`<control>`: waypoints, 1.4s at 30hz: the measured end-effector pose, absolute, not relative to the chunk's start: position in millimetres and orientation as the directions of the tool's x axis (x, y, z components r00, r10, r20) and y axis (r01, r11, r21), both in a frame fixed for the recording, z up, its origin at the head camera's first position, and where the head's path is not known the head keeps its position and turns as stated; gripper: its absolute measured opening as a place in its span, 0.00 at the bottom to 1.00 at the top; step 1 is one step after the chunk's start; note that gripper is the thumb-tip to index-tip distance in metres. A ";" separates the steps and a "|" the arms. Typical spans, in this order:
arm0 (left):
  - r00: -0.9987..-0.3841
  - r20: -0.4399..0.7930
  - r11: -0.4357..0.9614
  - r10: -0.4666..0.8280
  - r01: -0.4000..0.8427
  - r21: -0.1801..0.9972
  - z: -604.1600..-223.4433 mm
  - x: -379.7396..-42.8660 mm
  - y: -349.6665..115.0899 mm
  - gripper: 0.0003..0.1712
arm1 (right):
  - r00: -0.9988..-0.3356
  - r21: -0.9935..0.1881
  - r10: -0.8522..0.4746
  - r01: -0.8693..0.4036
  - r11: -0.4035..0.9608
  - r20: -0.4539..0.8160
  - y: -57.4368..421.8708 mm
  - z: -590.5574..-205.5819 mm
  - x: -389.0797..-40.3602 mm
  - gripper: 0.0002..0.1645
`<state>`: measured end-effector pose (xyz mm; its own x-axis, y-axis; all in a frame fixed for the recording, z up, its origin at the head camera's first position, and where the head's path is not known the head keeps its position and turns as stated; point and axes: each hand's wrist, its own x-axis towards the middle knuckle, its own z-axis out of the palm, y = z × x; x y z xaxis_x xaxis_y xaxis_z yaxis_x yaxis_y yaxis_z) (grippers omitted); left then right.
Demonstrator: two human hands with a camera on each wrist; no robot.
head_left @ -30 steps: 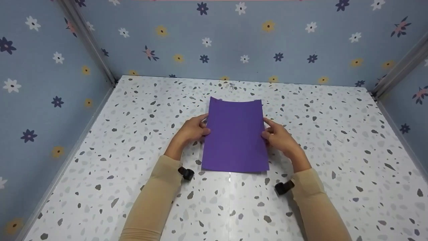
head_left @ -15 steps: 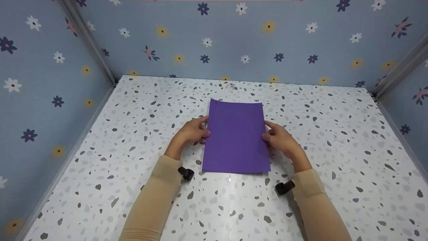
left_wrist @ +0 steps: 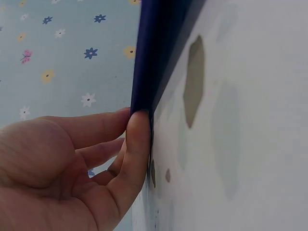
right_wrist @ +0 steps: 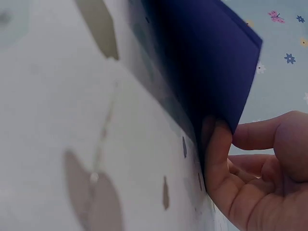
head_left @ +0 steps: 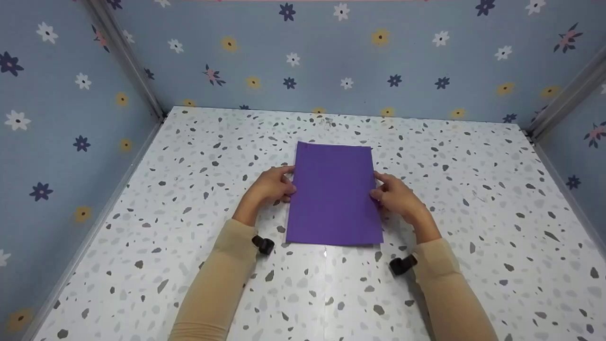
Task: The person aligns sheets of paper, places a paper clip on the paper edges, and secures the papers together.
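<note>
A purple sheet of paper [head_left: 336, 194] lies low over the speckled table, longer from front to back than across. My left hand [head_left: 272, 183] pinches its left edge near the middle, and my right hand [head_left: 396, 193] pinches the right edge across from it. Each thumb shows on the upper face in the head view. From the right wrist, the sheet [right_wrist: 211, 57] stands off the tabletop at its edge, with fingers tucked beneath. In the left wrist view the paper [left_wrist: 156, 53] appears as a dark strip between the fingers and the table.
The white speckled table [head_left: 189, 265] runs back to a blue flowered wall panel [head_left: 331, 61]. Similar panels with metal corner posts rise at left and right. A small black camera sits on each wrist [head_left: 264, 245].
The far end of the paper has lowered and flattened, its upper corners sinking from their raised curl. Both hands have shifted slightly toward the near side, still gripping the edges.
</note>
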<state>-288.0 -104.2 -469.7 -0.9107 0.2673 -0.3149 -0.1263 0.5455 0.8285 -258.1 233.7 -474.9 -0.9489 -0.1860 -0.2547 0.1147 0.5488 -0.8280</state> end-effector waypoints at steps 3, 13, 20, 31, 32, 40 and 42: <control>-0.912 -0.317 0.552 0.260 -0.129 0.824 -469.9 -288.4 -104.5 0.39 | -0.951 -0.816 -0.177 0.111 0.567 -0.253 233.3 -475.0 -258.7 0.40; -0.919 -0.303 0.563 0.254 -0.114 0.818 -471.6 -288.1 -100.3 0.38 | -0.956 -0.775 -0.125 0.135 0.618 -0.267 235.6 -472.1 -258.6 0.37; -0.926 -0.255 0.576 0.277 -0.052 0.816 -471.6 -289.2 -98.6 0.37 | -0.955 -0.768 -0.110 0.150 0.622 -0.275 238.0 -470.5 -257.0 0.36; -0.920 -0.273 0.587 0.280 -0.061 0.807 -470.0 -289.2 -101.2 0.36 | -0.952 -0.751 -0.086 0.174 0.637 -0.293 237.6 -467.5 -255.2 0.33; -0.919 -0.277 0.587 0.281 -0.064 0.807 -469.7 -288.8 -101.6 0.36 | -0.953 -0.746 -0.088 0.167 0.645 -0.290 237.8 -467.3 -254.8 0.33; -0.902 -0.301 0.590 0.309 -0.066 0.804 -466.0 -286.4 -104.0 0.35 | -0.953 -0.732 -0.120 0.130 0.668 -0.278 240.9 -465.1 -253.6 0.33; -0.896 -0.308 0.585 0.321 -0.069 0.808 -464.6 -286.3 -104.8 0.35 | -0.951 -0.737 -0.119 0.139 0.661 -0.286 242.9 -463.5 -252.8 0.34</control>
